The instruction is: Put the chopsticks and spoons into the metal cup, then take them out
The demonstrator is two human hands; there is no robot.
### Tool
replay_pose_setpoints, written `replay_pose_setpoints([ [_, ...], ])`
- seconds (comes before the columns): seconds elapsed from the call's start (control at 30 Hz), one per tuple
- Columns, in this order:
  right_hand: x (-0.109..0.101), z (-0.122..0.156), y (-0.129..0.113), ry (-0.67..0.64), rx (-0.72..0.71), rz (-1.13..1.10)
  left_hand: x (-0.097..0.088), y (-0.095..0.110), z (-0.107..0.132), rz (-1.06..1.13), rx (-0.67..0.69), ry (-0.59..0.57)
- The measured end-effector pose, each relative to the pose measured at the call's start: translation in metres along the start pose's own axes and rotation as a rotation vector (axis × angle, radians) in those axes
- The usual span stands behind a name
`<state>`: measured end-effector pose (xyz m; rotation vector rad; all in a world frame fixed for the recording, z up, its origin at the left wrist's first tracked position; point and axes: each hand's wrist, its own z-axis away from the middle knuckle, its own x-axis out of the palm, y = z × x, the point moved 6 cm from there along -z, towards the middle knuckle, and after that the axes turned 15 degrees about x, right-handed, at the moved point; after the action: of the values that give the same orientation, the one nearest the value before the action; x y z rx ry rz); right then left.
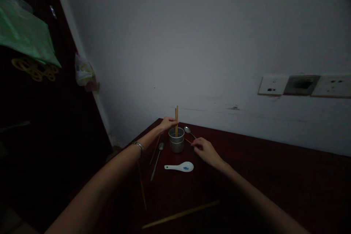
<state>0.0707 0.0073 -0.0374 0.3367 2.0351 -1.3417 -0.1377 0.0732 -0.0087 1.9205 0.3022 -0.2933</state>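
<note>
My left hand [168,122] pinches two upright wooden chopsticks [176,117], whose lower ends are inside a grey metal cup [177,145]. To the right of the cup, my right hand [203,149] has its fingers closed on a chopstick [188,140] lying low by the table. Beside that hand rests a metal spoon [187,130], bowl toward the wall. A long-handled metal spoon [157,161] lies left of the cup. In front is a white ceramic spoon [181,167] with a blue pattern.
Loose chopsticks lie on the dark table: one by the cup's left [155,150], one farther left [142,186], one near the front [181,214]. A pale wall with sockets [274,85] rises behind. Bags [24,31] hang by a dark door at left.
</note>
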Motion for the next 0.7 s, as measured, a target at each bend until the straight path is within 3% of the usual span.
replay_pose_setpoints([
  [0.2, -0.002, 0.003, -0.005, 0.002, -0.028, -0.023, -0.008, 0.017, -0.002, -0.027, 0.026, 0.095],
  [0.43, -0.022, 0.004, -0.022, 0.049, -0.060, -0.053, -0.033, 0.077, -0.012, 0.012, 0.176, 0.228],
  [0.57, -0.039, 0.002, -0.032, 0.107, -0.024, -0.124, -0.039, 0.121, -0.008, 0.169, 0.208, 0.206],
  [0.7, -0.052, -0.005, -0.041, 0.102, 0.057, -0.337, -0.029, 0.160, 0.007, 0.225, 0.209, 0.087],
])
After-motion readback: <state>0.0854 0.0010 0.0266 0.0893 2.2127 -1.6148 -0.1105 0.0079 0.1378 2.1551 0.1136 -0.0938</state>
